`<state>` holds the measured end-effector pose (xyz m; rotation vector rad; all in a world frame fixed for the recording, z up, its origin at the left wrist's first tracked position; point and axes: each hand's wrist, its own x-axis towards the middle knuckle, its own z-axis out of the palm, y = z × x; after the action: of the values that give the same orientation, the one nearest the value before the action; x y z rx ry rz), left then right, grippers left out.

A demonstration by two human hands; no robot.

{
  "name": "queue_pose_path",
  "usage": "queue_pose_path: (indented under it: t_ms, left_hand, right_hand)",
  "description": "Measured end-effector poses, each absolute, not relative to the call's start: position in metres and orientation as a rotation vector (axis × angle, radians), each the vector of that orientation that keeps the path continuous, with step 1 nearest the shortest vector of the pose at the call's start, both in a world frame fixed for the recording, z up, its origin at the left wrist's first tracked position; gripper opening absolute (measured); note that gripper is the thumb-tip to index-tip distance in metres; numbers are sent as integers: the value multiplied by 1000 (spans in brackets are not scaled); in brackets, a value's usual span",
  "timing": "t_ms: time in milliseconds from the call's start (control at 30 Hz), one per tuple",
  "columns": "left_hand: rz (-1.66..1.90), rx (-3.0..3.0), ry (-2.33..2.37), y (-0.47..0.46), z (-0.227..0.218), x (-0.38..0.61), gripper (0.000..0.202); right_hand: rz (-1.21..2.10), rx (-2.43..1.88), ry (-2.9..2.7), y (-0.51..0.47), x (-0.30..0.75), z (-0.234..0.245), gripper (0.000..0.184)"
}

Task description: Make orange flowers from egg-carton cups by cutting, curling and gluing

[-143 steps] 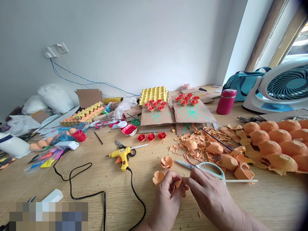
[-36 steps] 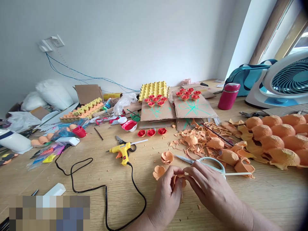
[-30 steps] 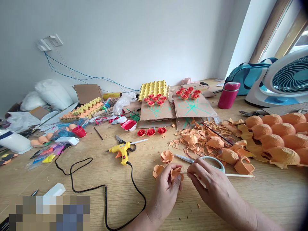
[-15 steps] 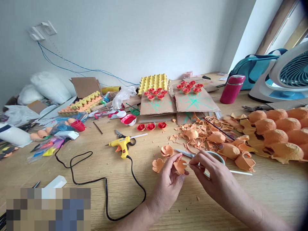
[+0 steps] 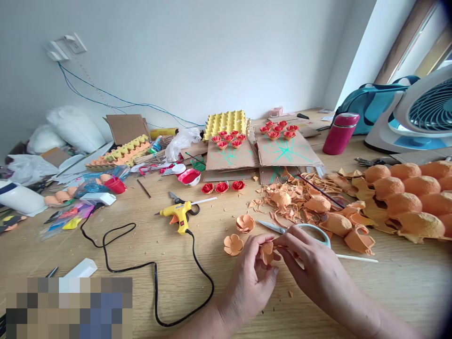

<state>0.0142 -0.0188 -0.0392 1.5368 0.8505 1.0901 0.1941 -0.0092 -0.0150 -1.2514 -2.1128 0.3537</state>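
My left hand is closed round a small orange flower cup cut from egg carton, its petals turned toward me. My right hand is closed on a thin white stick, whose far end juts out to the right; its near tip is hidden by my fingers. The right fingertips touch the cup's petal edge. Two more orange flower cups, one behind and one to the left, lie by my left hand. Scissors with pale handles lie just behind my right hand, partly covered by it.
A yellow glue gun with a black cord rests left of my hands, over dark scissors. Orange carton scraps and an orange egg tray lie right. Behind are red flowers, cardboard sheets and a pink bottle.
The cup has tilted within my left hand. The white stick has shifted right, its tip drawn away from the cup, and my right fingertips have come up to the petals.
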Motion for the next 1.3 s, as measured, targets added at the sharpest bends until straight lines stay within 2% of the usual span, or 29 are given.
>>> queue_pose_path:
  t_ms: [67, 233, 833, 1067, 1300]
  left_hand:
    - [1097, 1556, 907, -20, -39, 15, 46]
    - [1068, 1639, 1089, -21, -32, 16, 20]
    - [1057, 1634, 1192, -21, -33, 19, 15]
    - [1027, 1587, 1182, -17, -31, 18, 14]
    - [1046, 1569, 1156, -17, -25, 16, 12]
  right_hand:
    - [276, -1238, -2149, -10, 193, -17, 18]
    - [159, -1157, -2210, -12, 189, -18, 22]
    - [93, -1152, -2255, -14, 185, -19, 23]
    - [-44, -1084, -2290, -13, 187, -14, 26]
    - [-6, -1064, -2291, -12, 186, -14, 24]
